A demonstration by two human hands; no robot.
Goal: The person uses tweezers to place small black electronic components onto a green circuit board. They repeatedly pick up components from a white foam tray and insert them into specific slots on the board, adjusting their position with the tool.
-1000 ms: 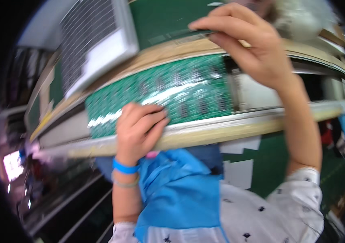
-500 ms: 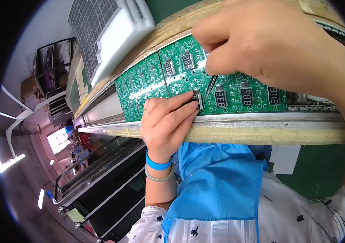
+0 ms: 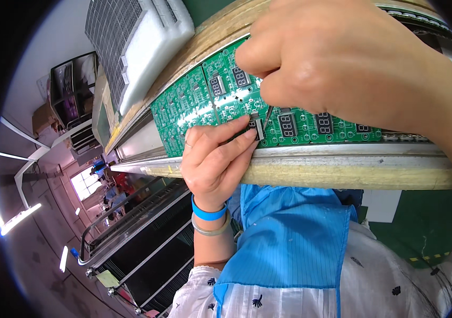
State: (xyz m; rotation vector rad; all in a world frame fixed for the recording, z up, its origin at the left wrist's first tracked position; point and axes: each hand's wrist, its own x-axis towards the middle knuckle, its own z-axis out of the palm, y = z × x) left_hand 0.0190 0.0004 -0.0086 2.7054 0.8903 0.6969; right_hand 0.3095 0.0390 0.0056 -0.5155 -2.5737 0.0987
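A green circuit board panel [image 3: 303, 135] lies along the rail in front of me, fitted with several black digit displays [image 3: 287, 125]. My left hand [image 3: 210, 167] reaches over its front edge, fingers together, the fingertips gripping one digit display [image 3: 259, 129] on the panel. My right hand [image 3: 321, 69] is closed above the board around a pair of dark, thin-tipped tweezers [image 3: 269, 114]. The tips point down next to the display that my left fingertips hold. My right hand covers much of the tweezers and part of the panel.
Another green board panel [image 3: 175, 114] adjoins on the left. A wooden-edged metal rail [image 3: 342, 169] runs along the near side. White foam with a grid tray [image 3: 157, 47] stands at the far left. A black-slatted rack [image 3: 141, 254] is at the lower left.
My right hand and the tweezers have shifted slightly left and lower, bringing the tips closer beside the held display. My left hand keeps its place on the display. The view has tilted a little.
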